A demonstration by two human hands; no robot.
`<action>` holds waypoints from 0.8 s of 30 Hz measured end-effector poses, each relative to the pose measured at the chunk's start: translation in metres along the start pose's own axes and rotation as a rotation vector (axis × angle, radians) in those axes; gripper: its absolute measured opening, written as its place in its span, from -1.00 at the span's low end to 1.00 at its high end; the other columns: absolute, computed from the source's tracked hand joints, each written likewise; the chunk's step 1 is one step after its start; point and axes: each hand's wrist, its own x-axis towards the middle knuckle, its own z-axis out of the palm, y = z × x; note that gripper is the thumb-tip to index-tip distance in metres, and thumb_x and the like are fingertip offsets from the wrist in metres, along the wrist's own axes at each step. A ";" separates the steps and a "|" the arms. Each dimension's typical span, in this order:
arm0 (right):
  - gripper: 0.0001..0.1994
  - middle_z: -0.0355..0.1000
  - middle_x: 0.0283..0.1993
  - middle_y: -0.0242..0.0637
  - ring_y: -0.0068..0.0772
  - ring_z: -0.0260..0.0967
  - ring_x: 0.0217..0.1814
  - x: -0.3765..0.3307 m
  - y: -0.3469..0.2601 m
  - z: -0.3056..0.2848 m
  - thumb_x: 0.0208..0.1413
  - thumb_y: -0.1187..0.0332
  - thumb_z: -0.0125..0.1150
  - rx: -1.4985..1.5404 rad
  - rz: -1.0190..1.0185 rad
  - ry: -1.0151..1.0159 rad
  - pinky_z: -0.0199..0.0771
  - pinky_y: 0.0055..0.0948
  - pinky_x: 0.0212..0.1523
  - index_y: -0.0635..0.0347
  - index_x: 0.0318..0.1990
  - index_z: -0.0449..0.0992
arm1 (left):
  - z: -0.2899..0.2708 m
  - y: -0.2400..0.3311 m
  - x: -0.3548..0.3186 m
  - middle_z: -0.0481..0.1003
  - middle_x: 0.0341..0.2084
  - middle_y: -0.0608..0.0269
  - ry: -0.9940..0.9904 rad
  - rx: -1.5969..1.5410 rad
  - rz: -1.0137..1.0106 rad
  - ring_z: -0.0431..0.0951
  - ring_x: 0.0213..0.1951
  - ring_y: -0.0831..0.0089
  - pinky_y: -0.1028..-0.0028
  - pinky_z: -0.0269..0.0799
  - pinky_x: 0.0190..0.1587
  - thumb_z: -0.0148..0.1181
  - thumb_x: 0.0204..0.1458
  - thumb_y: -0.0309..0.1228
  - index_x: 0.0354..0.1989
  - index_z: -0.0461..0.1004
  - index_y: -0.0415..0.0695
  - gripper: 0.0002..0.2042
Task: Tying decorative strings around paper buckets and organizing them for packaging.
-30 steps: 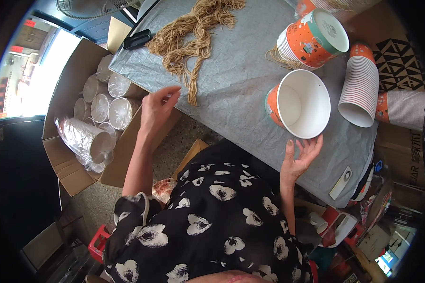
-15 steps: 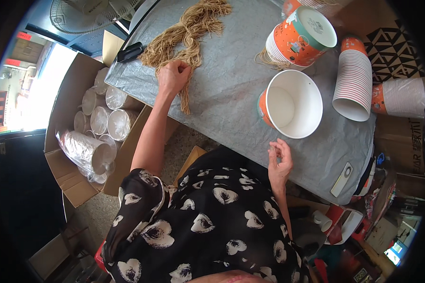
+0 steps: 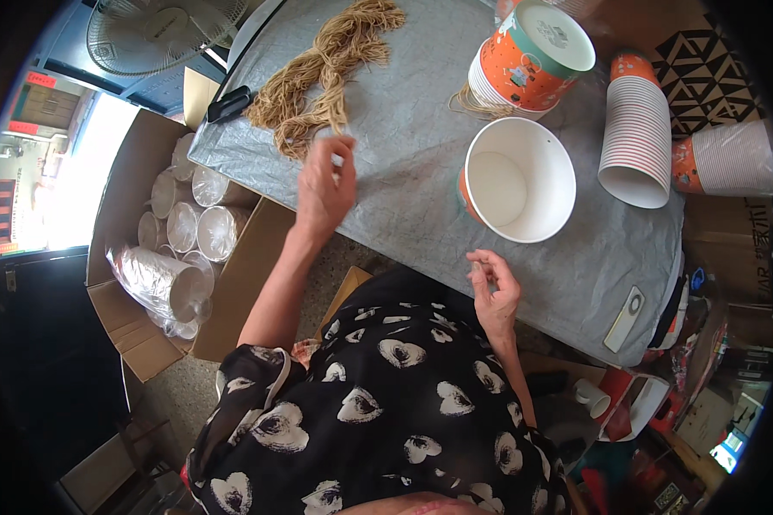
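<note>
A loose bundle of tan string [image 3: 305, 81] lies across the far left of the grey-covered table. My left hand [image 3: 326, 184], somewhat blurred, hovers at its near end with thumb and fingers pinched together; whatever is between them is too small to make out. Toward the middle stands a white-lined paper bucket [image 3: 524, 184], its mouth facing up and its orange outside showing at the left. Just below that bucket, my right hand [image 3: 495, 296] has loosely bent fingers, with the thumb apart and nothing visible in it.
Upside-down stacked orange buckets [image 3: 524, 64] stand behind, with string beside them. Stacked paper cups [image 3: 636, 137] lie at the right, near a pale flat tool [image 3: 624, 319]. A black object [image 3: 229, 104] sits by the left edge. A carton [image 3: 150, 354] holds wrapped clear cups.
My left hand has drawn back toward me, away from the string bundle, whose near end now lies shorter on the table. My right hand has shifted slightly left, and the view has moved a little.
</note>
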 end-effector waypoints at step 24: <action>-0.75 0.38 -0.48 -0.52 -0.72 0.24 -0.46 0.018 -0.037 -0.031 0.39 0.25 0.20 0.374 0.161 -0.361 0.24 -0.62 -0.43 0.31 -0.09 0.60 | 0.038 0.119 -0.044 0.56 -0.34 0.15 -0.713 -0.301 0.135 0.62 -0.40 0.19 0.31 0.54 -0.35 0.35 0.07 -0.53 -0.22 0.55 -0.15 -0.87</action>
